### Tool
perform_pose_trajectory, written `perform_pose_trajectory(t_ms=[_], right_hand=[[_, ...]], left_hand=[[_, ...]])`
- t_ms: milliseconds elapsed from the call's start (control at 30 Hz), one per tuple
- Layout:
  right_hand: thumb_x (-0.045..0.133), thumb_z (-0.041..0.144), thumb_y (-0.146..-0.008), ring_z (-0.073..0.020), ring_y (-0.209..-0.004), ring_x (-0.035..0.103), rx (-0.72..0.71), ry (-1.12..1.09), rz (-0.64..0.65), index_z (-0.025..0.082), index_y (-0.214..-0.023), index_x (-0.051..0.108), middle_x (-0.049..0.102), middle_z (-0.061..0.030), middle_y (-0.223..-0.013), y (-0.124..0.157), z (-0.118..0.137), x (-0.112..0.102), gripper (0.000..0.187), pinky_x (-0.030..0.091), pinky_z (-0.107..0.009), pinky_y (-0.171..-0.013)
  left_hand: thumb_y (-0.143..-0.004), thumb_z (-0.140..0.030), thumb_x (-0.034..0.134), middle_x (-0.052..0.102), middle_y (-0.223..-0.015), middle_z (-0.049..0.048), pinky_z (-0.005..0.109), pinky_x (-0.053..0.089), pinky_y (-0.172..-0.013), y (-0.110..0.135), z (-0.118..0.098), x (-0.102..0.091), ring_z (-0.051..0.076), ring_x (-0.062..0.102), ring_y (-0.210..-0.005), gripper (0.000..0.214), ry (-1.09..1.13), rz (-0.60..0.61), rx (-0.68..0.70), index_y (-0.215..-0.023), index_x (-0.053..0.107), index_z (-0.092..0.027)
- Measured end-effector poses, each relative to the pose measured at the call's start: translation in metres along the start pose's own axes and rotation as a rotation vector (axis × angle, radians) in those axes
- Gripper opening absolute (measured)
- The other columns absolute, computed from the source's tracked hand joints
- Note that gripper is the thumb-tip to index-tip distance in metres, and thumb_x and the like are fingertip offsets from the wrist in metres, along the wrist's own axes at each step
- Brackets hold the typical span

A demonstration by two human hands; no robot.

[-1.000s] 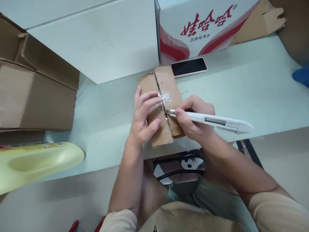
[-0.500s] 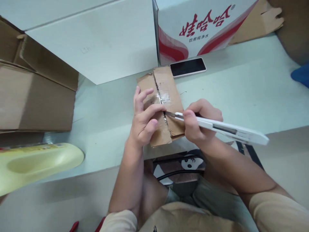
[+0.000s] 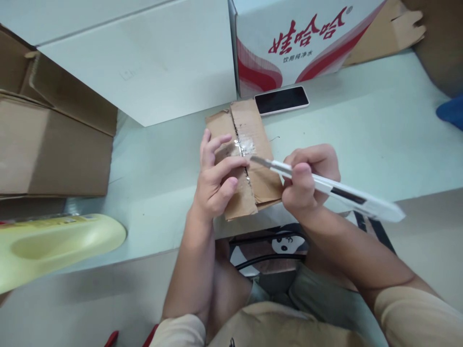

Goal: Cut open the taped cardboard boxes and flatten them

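Note:
A small brown cardboard box [image 3: 265, 178] lies on the pale table, with a dark seam down its top and shiny clear tape [image 3: 247, 145] across the middle. My left hand [image 3: 216, 180] rests on its left flap with fingers spread, the index fingertip by the seam. In my right hand [image 3: 313, 176] is a white utility knife [image 3: 340, 190], gripped between thumb and fingers. Its blade is out and points left, over the box's right flap near my left index finger. The blade tip appears lifted off the seam.
A phone [image 3: 282, 100] lies just behind the box. White cartons [image 3: 144, 62], one with red lettering [image 3: 307, 43], stand at the back. Brown cardboard boxes [image 3: 68, 149] are at the left, near a yellow bottle-like container [image 3: 65, 246]. Something blue [image 3: 452, 113] shows at the right edge.
My right hand has drawn right and slightly up, lifting the knife blade out of the seam. My left hand and the box have hardly moved.

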State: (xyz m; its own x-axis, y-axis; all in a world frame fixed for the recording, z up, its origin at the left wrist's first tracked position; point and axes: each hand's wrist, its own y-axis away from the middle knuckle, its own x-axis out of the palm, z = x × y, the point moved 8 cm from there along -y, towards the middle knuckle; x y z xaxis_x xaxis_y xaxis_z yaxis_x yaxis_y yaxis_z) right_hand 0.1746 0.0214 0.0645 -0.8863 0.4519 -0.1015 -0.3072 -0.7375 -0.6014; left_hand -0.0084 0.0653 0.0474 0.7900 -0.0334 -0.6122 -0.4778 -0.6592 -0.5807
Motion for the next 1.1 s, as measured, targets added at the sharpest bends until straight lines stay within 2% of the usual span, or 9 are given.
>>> perform_pose_trajectory(t_ms=[67, 100, 200, 333, 467, 767, 1100], right_hand=[[0.054, 0.054, -0.103, -0.0113, -0.053, 0.046, -0.043, -0.025, -0.061, 0.025, -0.085, 0.053, 0.048, 0.0047, -0.065, -0.002, 0.002, -0.001, 0.035, 0.039, -0.029, -0.052], [0.056, 0.053, -0.103, -0.0119, -0.056, 0.05, -0.077, -0.011, -0.052, 0.024, -0.086, 0.056, 0.052, 0.0036, -0.067, -0.003, 0.005, 0.002, 0.033, 0.042, -0.029, -0.054], [0.053, 0.05, -0.105, -0.0129, -0.065, 0.059, -0.092, 0.063, 0.111, 0.024, -0.092, 0.061, 0.063, 0.0011, -0.076, -0.009, 0.01, 0.017, 0.03, 0.049, -0.029, -0.062], [0.059, 0.036, -0.101, -0.0117, -0.064, 0.058, -0.051, 0.107, 0.193, 0.024, -0.092, 0.06, 0.064, 0.0023, -0.076, -0.013, 0.013, 0.019, 0.015, 0.049, -0.028, -0.064], [0.06, 0.023, -0.091, -0.0103, -0.057, 0.053, -0.049, 0.14, 0.24, 0.024, -0.088, 0.057, 0.059, 0.005, -0.068, -0.012, 0.016, 0.02, 0.005, 0.045, -0.025, -0.057], [0.059, 0.032, -0.095, -0.0143, -0.065, 0.062, 0.023, 0.256, 0.285, 0.025, -0.091, 0.059, 0.069, 0.0011, -0.075, -0.012, 0.009, 0.025, 0.008, 0.048, -0.029, -0.062], [0.06, 0.037, -0.1, -0.0163, -0.077, 0.07, 0.014, 0.276, 0.301, 0.026, -0.099, 0.065, 0.074, -0.0008, -0.085, -0.01, 0.006, 0.028, 0.012, 0.052, -0.028, -0.068]], left_hand=[[-0.106, -0.06, 0.035, 0.051, -0.156, 0.0059, 0.067, 0.018, -0.137, 0.0, 0.0, -0.001, 0.034, 0.045, -0.152, 0.047, 0.008, -0.007, 0.002, -0.118, 0.071, -0.033], [-0.106, -0.06, 0.036, 0.052, -0.155, 0.0058, 0.066, 0.017, -0.137, 0.0, 0.0, -0.001, 0.034, 0.045, -0.153, 0.047, 0.008, -0.01, 0.001, -0.117, 0.072, -0.033], [-0.106, -0.064, 0.033, 0.053, -0.154, 0.0052, 0.065, 0.017, -0.138, 0.0, 0.001, 0.0, 0.033, 0.044, -0.154, 0.052, -0.019, 0.002, -0.013, -0.117, 0.073, -0.032], [-0.105, -0.067, 0.031, 0.055, -0.153, 0.0045, 0.063, 0.017, -0.139, 0.0, 0.002, 0.001, 0.033, 0.046, -0.153, 0.057, -0.053, 0.026, -0.039, -0.113, 0.074, -0.031], [-0.105, -0.064, 0.032, 0.057, -0.152, 0.0057, 0.065, 0.017, -0.139, -0.001, 0.0, 0.0, 0.033, 0.048, -0.152, 0.054, -0.037, 0.026, -0.03, -0.114, 0.074, -0.031], [-0.106, -0.062, 0.032, 0.059, -0.149, 0.0063, 0.063, 0.017, -0.139, -0.002, -0.002, 0.0, 0.032, 0.046, -0.153, 0.051, -0.033, 0.042, -0.026, -0.117, 0.073, -0.032], [-0.105, -0.059, 0.037, 0.06, -0.148, 0.0055, 0.066, 0.014, -0.138, -0.002, -0.001, 0.001, 0.035, 0.045, -0.153, 0.046, 0.035, 0.021, -0.012, -0.12, 0.073, -0.035]])
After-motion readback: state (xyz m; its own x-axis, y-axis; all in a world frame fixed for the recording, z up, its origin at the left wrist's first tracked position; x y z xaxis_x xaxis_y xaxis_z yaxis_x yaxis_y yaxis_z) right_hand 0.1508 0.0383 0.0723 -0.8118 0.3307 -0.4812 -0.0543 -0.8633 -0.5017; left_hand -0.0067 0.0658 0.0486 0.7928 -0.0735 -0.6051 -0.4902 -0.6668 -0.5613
